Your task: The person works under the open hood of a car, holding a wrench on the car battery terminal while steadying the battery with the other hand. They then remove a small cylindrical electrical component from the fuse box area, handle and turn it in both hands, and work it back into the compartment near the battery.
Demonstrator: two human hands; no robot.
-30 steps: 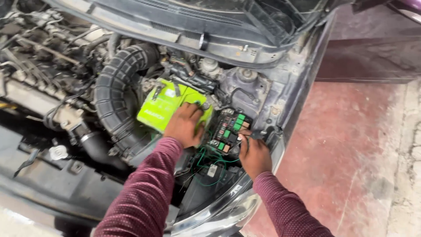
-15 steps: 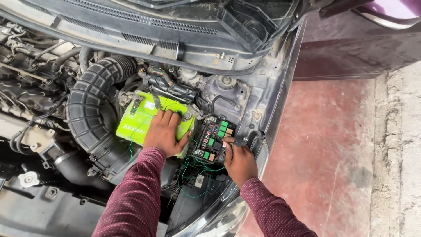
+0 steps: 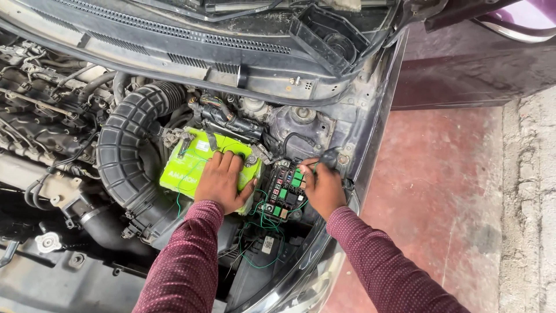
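Observation:
I look down into a car's engine bay. My left hand rests flat, fingers spread, on top of a bright green battery. Just right of it sits an open fuse box with green, red and dark fuses and relays. My right hand is at the fuse box's right edge, its fingertips pinching something small at the green fuses; what it grips is hidden by the fingers. Thin green wires trail down below the fuse box.
A thick ribbed black air intake hose curves left of the battery. The engine fills the far left, with a white cap low down. The raised hood spans the top. Red floor and a grey kerb lie right.
The view has shifted, so the engine bay sits lower and more central. My left hand stays flat on the battery. My right hand has moved up along the fuse box's right side.

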